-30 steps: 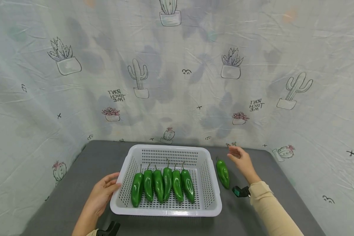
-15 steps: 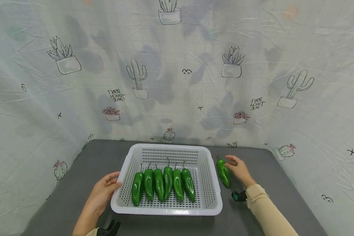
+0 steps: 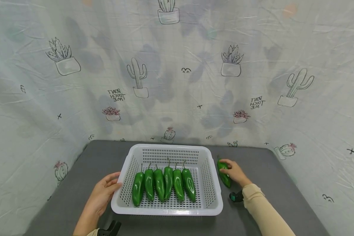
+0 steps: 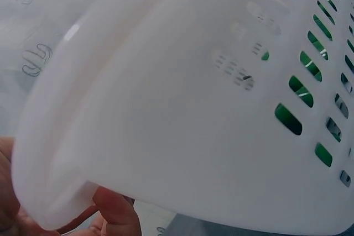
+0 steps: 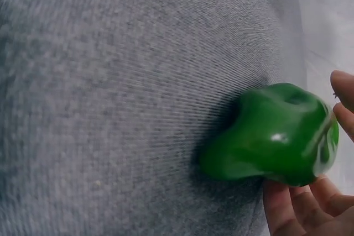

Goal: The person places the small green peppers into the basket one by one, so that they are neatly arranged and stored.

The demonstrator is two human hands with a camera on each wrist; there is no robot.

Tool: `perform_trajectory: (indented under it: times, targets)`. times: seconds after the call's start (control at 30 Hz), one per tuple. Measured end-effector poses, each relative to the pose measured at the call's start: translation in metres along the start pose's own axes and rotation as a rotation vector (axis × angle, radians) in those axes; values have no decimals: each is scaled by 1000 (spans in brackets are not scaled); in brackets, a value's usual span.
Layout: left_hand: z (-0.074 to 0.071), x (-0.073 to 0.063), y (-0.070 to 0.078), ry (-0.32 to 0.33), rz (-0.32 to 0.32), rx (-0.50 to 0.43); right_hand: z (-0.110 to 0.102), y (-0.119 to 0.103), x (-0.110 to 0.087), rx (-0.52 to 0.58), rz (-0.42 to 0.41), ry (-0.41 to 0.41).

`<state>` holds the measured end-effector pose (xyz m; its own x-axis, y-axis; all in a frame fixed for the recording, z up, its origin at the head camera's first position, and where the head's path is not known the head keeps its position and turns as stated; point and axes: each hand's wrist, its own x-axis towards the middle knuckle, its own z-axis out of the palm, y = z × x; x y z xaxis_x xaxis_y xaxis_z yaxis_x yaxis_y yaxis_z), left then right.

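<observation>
In the head view my left hand [image 3: 101, 193] holds the left rim of a white perforated plastic basket [image 3: 165, 212]. The left wrist view shows fingertips [image 4: 116, 208] curled at the edge of that basket's wall [image 4: 166, 125]. Several green peppers [image 3: 168, 183] lie side by side inside, stems pointing away from me. To the right of the basket, another green pepper [image 3: 225, 179] lies on the grey tabletop. My right hand [image 3: 236, 172] reaches over this pepper and has its fingers and thumb about it. Up close, fingers [image 5: 301, 208] touch the glossy pepper [image 5: 271, 136] along one side.
The table [image 3: 103, 154] has a grey cloth top. A pale curtain [image 3: 177, 85] printed with cactus drawings hangs behind and along both sides. Dark wrist devices sit at both wrists, the right one [image 3: 236, 196] near the basket's right side.
My right hand has come down and left onto the loose pepper, its fingers closing about it. The left hand has stayed at the basket rim.
</observation>
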<state>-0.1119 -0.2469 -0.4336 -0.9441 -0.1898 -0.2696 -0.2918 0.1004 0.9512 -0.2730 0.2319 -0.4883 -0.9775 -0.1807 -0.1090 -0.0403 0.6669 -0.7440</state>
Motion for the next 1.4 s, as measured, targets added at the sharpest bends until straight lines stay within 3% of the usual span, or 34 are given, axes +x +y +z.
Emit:
perform_trajectory:
  times: [0.77,1.4]
  targets:
    - [0,1,-1,0,-3,-11,7,-1,5,-111,24,-8]
    - [-1,1,-2,-3,-5,-3,-10,-15,-1,122,66,30]
